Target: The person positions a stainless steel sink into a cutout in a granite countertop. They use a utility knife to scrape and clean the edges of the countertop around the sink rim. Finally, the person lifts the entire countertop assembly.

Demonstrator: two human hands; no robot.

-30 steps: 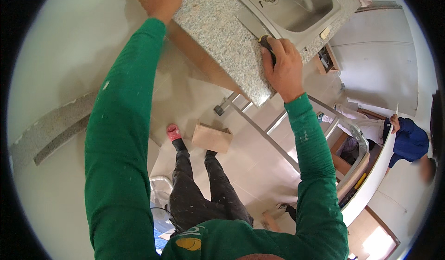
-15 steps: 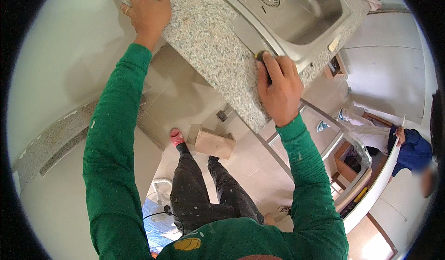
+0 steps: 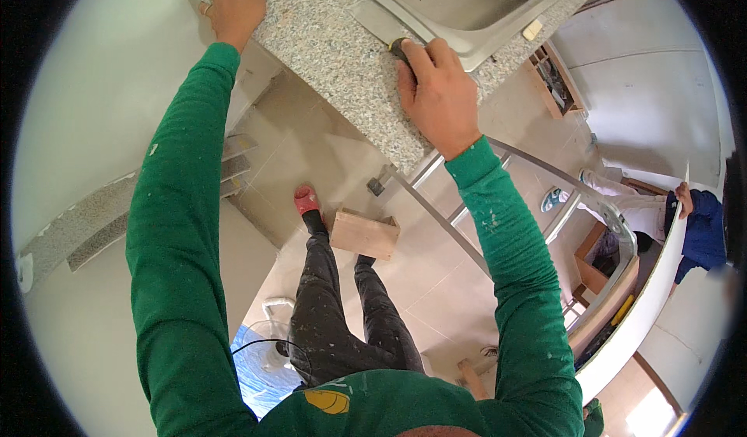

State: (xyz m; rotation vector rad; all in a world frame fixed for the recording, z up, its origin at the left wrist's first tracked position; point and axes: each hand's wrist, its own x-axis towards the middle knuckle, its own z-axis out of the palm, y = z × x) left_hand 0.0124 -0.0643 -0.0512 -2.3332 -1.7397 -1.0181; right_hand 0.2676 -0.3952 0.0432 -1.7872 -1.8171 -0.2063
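Note:
My left hand (image 3: 235, 13) lies with fingers spread on the speckled granite countertop (image 3: 319, 48), near its far left corner beside the wall. It holds nothing. My right hand (image 3: 443, 98) is closed round the dark handle of a putty knife (image 3: 381, 21), which has a bit of yellow at its end. The wide, flat blade is against the granite, alongside the metal rim of the stainless steel sink (image 3: 467, 44). My palm and fingers hide most of the handle.
A pale block (image 3: 533, 30) sits by the sink. Below the counter are a wooden box (image 3: 364, 233) near my feet and an aluminium ladder (image 3: 443, 217) at right. Another person (image 3: 700, 231) holds a white panel (image 3: 646, 312) farther right. A fan (image 3: 272, 343) stands lower left.
The whole view has shifted, so the counter and sink sit higher and farther left. My right hand keeps its grip on the putty knife, and my left stays flat on the granite.

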